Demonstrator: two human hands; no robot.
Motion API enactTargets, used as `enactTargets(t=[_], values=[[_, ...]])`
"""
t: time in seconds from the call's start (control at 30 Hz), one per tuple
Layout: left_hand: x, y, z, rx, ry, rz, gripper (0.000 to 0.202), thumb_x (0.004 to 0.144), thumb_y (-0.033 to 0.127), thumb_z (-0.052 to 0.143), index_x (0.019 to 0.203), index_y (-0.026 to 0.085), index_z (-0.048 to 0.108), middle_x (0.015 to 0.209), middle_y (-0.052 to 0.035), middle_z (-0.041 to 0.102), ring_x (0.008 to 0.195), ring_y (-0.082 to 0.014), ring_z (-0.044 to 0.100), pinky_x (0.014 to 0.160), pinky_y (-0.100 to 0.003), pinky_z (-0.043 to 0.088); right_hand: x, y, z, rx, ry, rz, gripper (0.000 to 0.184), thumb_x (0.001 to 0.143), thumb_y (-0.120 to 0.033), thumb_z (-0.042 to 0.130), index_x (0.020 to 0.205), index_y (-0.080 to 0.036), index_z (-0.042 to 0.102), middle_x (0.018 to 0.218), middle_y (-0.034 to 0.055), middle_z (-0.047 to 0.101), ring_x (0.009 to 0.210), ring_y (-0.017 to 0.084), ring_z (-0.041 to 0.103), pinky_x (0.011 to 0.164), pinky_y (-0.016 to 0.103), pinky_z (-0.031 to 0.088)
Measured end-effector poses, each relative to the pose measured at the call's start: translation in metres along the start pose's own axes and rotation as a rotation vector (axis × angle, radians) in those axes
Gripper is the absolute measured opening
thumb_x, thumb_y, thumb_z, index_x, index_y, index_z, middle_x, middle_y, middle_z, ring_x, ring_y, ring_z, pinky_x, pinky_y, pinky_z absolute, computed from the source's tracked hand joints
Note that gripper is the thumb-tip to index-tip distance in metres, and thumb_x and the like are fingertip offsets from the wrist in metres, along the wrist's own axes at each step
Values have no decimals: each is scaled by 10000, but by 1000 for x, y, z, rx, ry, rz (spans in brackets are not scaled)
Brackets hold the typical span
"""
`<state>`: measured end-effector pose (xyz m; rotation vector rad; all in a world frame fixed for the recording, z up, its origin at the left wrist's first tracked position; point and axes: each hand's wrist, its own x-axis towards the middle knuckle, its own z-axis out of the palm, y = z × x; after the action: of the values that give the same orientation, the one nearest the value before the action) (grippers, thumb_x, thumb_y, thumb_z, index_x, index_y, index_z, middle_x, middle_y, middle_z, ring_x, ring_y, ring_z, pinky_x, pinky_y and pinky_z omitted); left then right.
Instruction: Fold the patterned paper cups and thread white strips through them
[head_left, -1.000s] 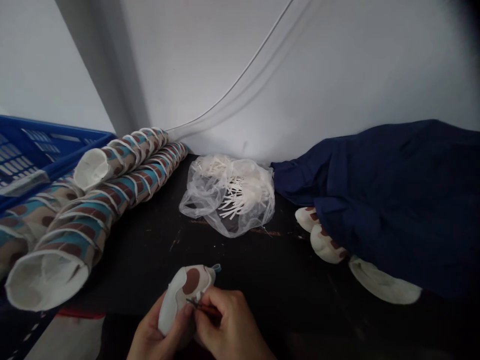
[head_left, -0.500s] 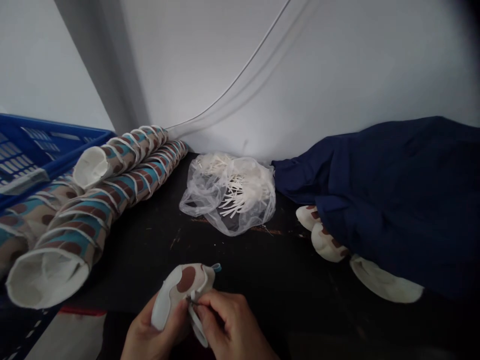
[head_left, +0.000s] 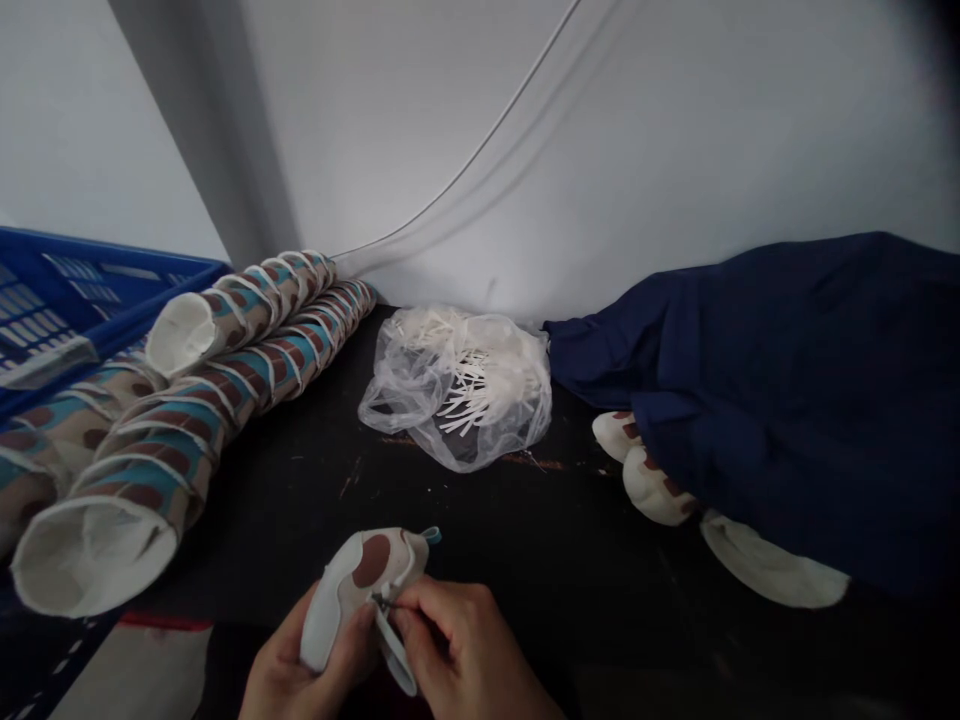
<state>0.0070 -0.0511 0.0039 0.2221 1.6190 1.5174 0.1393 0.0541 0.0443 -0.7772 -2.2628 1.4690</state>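
Note:
At the bottom of the view, my left hand (head_left: 306, 655) is closed around a small, soft, shoe-like fabric piece (head_left: 367, 575). The piece is beige with brown spots, has a wavy pale panel on its left side and carries a little teal loop at its far tip. Close beside it, my right hand (head_left: 469, 645) is closed, thumb and forefinger pinching a thin dark tip (head_left: 381, 601) at the piece's edge. What that tip belongs to is hidden by the fingers. A pale band (head_left: 397, 655) hangs below the pinch.
Nested stacks of spotted fabric pieces (head_left: 202, 410) lie at left, beside a blue crate (head_left: 112, 270). A clear plastic bag (head_left: 420, 400) of white strips sits mid-table. Dark blue cloth (head_left: 787, 400) partly covers more pale pieces (head_left: 654, 487) at right. A white cable (head_left: 480, 150) runs along the wall.
Almost nothing differs. Both hands keep their hold, and the fabric piece has shifted and tilted very slightly.

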Motion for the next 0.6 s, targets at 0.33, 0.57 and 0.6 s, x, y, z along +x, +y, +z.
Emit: enactTargets(t=[0.33, 0.57, 0.6], values=[[-2, 7, 5, -2, 40, 30, 507, 660, 457, 828, 1079, 195, 716, 896, -36, 800, 822, -252, 734, 698, -257, 581, 0, 1, 2, 33, -12, -9, 218, 933, -143, 474, 764, -179, 607, 688, -19, 570, 625, 104, 522, 565, 200, 338], [-6, 8, 13, 36, 61, 47, 423, 649, 505, 813, 939, 220, 695, 757, 10, 738, 719, -214, 684, 652, -246, 549, 3, 0, 1, 24, -10, -8, 220, 944, -151, 460, 790, -184, 615, 719, -7, 604, 647, 114, 553, 586, 206, 350], [-7, 8, 15, 66, 97, 78, 404, 655, 511, 805, 921, 229, 692, 737, 20, 725, 705, -207, 677, 644, -237, 542, 3, 0, 2, 17, -14, 3, 219, 950, -159, 456, 802, -188, 614, 731, -5, 612, 652, 115, 556, 590, 208, 351]])
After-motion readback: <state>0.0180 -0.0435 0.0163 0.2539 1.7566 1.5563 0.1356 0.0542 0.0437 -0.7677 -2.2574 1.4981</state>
